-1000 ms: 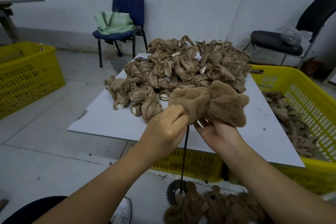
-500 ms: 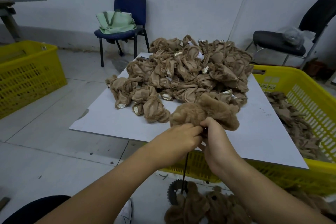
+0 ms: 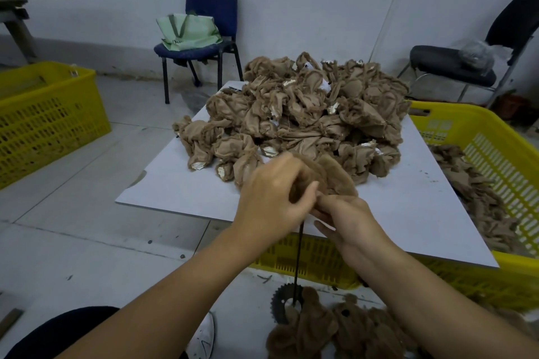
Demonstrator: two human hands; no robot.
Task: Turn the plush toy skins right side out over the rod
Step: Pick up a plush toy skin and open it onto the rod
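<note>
A furry brown plush skin point(image 3: 332, 176) sits on top of the thin black rod point(image 3: 298, 265), which stands upright on a toothed gear base point(image 3: 278, 304) on the floor. My left hand point(image 3: 271, 198) grips the skin from the left, its fingers curled into the fur. My right hand point(image 3: 347, 220) pinches the skin's lower edge right beside the rod. A big heap of inside-out tan skins point(image 3: 306, 114) lies on the white board point(image 3: 180, 183) behind my hands. Furry turned skins point(image 3: 335, 332) lie on the floor around the rod's base.
A yellow crate point(image 3: 481, 137) at the right holds more tan skins and supports the board. Another yellow crate point(image 3: 43, 114) stands at the left. A blue chair point(image 3: 204, 38) with a green bag and a black chair point(image 3: 466, 67) stand by the wall.
The skin has been pulled lower on the rod and bunched smaller. Both hands have closed in together around it, my left hand now covering much of the fur.
</note>
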